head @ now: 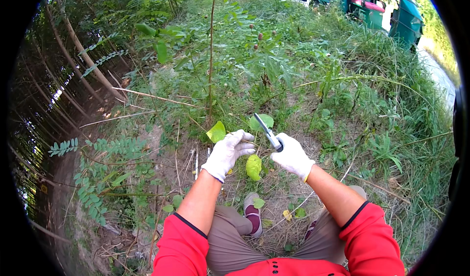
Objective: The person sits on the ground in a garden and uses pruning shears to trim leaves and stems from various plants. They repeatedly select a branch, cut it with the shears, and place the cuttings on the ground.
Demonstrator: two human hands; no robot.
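Note:
My left hand (228, 152), in a white glove, has its fingers around a thin leafy stem; a yellow-green leaf (216, 132) stands just above its fingertips. In my right hand (293, 157), gloved too, is a hand tool with a metal head (267, 131) and a dark handle part, probably pruning shears. The tool points up and to the left. A round green leaf (261, 122) shows behind its tip. Between my hands and lower down hangs a crinkled yellow-green leaf (253, 167). How the leaves join the stem is partly hidden by my fingers.
A tall brown stalk (211, 63) rises ahead, with dry twigs (159, 98) crossing to its left. Compound-leaved branches (90, 195) reach in at the left, before slim tree trunks (79, 44). Tall grass (415, 129) grows at the right. A green vehicle (405, 20) stands beyond.

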